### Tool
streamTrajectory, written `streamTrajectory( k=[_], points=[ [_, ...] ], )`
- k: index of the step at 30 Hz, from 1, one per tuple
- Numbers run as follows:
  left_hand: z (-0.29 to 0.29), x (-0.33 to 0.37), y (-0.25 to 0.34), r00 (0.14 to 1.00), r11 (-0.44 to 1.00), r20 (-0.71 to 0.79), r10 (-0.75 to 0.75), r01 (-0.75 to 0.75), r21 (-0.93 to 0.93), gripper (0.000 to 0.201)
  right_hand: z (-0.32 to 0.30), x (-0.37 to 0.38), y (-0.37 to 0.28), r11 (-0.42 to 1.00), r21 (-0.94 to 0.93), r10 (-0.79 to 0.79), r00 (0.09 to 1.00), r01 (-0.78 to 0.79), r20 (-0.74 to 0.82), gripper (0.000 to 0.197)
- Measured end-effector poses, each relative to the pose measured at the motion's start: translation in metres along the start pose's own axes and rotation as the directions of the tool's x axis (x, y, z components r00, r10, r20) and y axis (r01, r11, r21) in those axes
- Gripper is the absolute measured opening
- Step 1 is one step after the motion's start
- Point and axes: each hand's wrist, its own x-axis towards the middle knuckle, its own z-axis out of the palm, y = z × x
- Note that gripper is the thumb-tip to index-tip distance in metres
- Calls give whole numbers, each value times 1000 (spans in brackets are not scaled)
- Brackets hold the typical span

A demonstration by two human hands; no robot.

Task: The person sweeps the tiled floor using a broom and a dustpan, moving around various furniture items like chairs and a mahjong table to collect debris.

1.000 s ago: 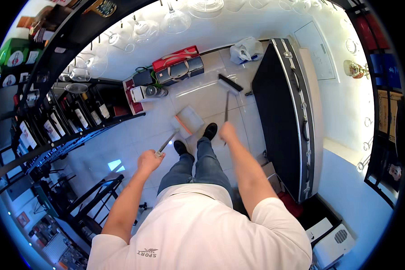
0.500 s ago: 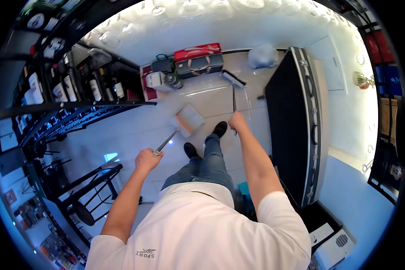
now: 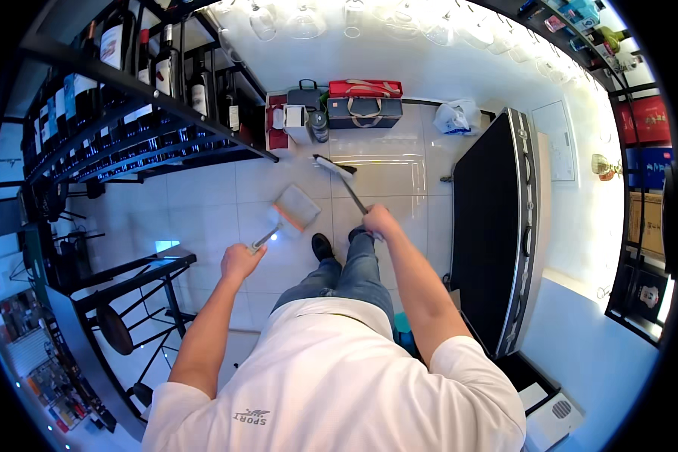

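Observation:
My left hand is closed round the handle of a long-handled dustpan. Its grey-white pan with an orange edge rests on the tiles, in front of my left shoe. In my right hand, fingers wrapped round it, is the dark stick of a broom. The broom's head, white with dark ends, lies at floor level beyond the pan and to its right, apart from it. No debris can be made out between the two.
A black rack of wine bottles stands left. Bags, boxes and a plastic bag line the far wall. A big black case stands on the right. Black stools are at the lower left. Glasses hang overhead.
The broom head has swept left and nearer to the dustpan, its stick now slanting. My right hand has shifted slightly left and nearer me. The whole view has turned a little.

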Motion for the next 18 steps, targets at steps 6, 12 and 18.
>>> streamTrajectory(
  k=[6, 12, 18],
  points=[
    [-2, -1, 3, 997, 997, -19, 78, -77, 11, 69, 7, 9, -28, 982, 178, 84, 986, -57, -146, 16],
    [0, -3, 43, 979, 975, 54, 195, -199, 96, 57, 32, 41, -25, 934, 332, 188, 973, -134, -134, 21],
    [13, -10, 36, 975, 967, 55, 214, -219, 131, 48, 92, -7, -40, 940, 295, 179, 984, -172, 5, 20]
  ],
)
